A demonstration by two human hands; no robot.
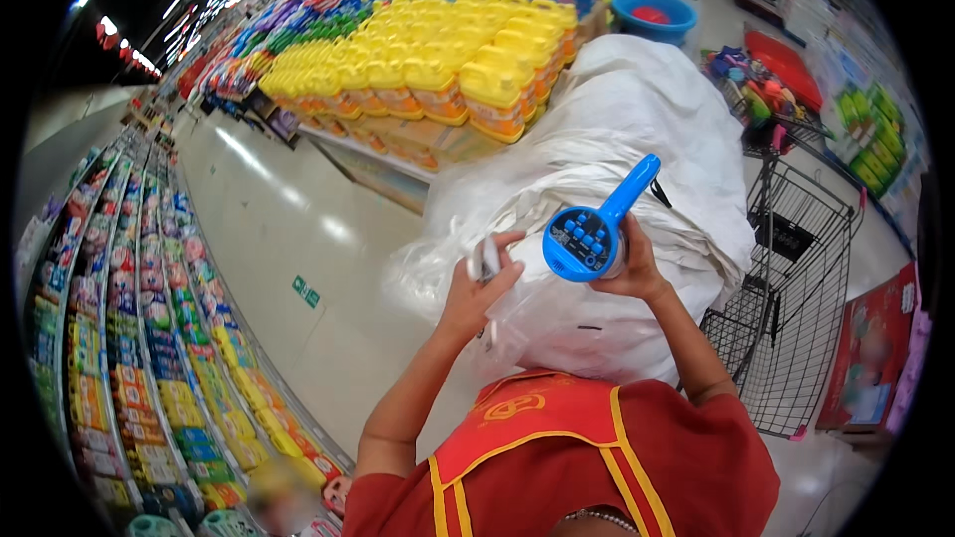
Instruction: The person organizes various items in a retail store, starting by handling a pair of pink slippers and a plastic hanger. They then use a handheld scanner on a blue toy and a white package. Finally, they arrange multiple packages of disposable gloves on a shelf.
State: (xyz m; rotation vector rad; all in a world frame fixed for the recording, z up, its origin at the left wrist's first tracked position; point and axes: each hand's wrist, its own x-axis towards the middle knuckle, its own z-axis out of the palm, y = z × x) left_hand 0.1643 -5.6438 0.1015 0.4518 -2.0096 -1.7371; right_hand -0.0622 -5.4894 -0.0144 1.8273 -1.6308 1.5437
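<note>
In my right hand (640, 262) is a blue handheld megaphone (580, 245). Its round back panel with several blue buttons faces up, and its handle points to the upper right. My left hand (471, 294), a little to the left, holds a small whitish and silvery item (489, 259) between thumb and fingers; what it is cannot be made out. Thin clear plastic (507, 339) hangs below that hand. Under both hands bulges a large heap of white sheeting (634, 112), with clear plastic film along its left side.
Yellow detergent jugs (440, 82) are stacked on a display beyond the heap. A blue basin (655, 15) sits behind it. Wire shopping carts (798, 239) stand on the right. Shelves of packaged goods (157, 328) line the left, across a tiled aisle (298, 239).
</note>
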